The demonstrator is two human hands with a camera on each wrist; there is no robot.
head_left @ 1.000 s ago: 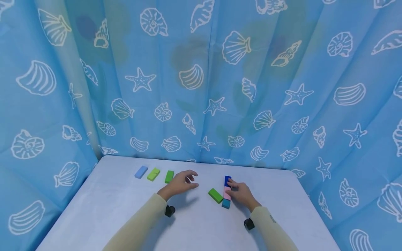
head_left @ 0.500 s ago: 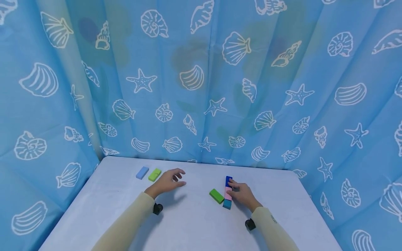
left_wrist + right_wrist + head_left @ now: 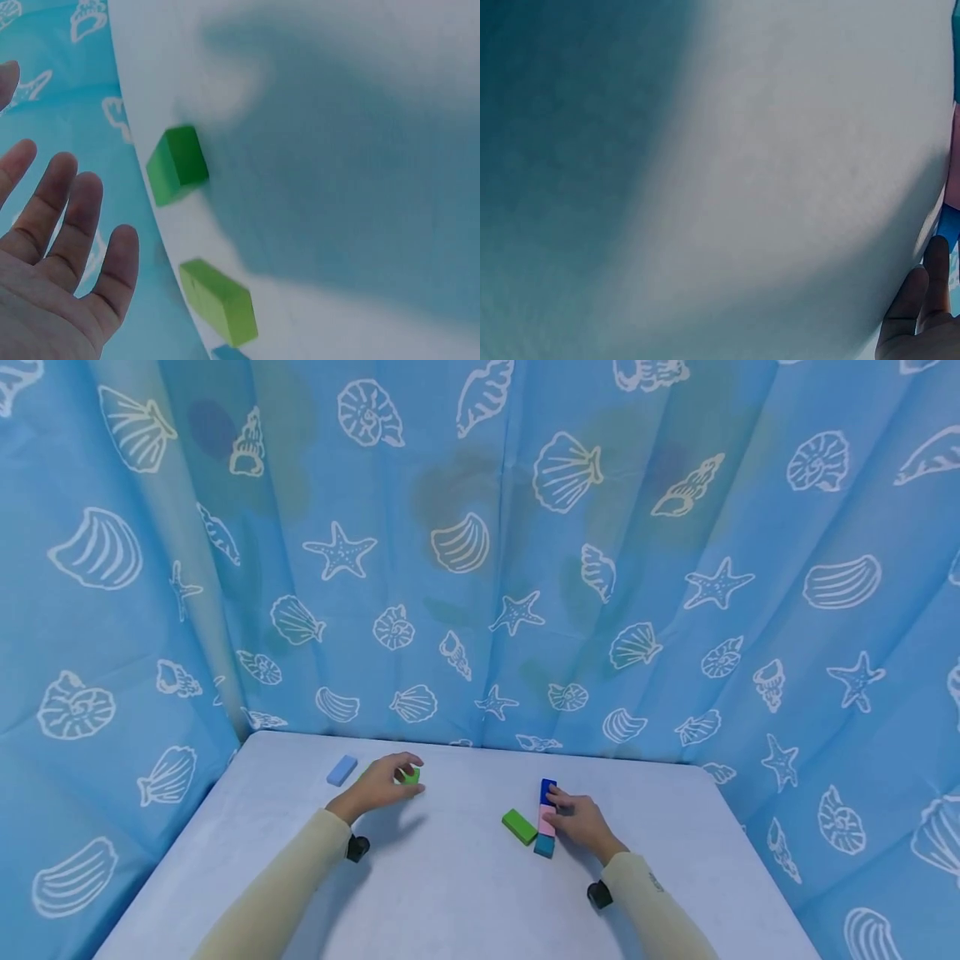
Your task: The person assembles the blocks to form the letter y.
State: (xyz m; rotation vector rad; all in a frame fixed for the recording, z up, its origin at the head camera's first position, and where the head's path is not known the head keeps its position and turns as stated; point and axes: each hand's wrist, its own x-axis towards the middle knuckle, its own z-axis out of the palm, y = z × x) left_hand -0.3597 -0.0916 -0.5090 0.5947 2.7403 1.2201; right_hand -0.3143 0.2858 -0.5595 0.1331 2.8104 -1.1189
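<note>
My left hand (image 3: 378, 783) hovers over the back left of the table, fingers spread and relaxed. Beyond its fingertips a green block (image 3: 178, 165) shows, apart from the hand in the left wrist view. A lime block (image 3: 217, 300) lies beside that one, hidden behind the hand in the head view. Farther left is a light blue block (image 3: 342, 770). My right hand (image 3: 583, 823) rests its fingertips at the right side of a row: a dark blue block (image 3: 548, 791), a pink block (image 3: 547, 819) and a teal block (image 3: 544, 846), end to end.
Another green block (image 3: 519, 827) lies slanted, its near corner right at the row's left side. The white tabletop (image 3: 450, 893) ends at the back against a blue shell-patterned curtain (image 3: 480, 635), which also hangs at both sides.
My left hand has moved left, away from the middle, passing over the green block, which shows again by its fingertips. My right hand and the row stay in place.
</note>
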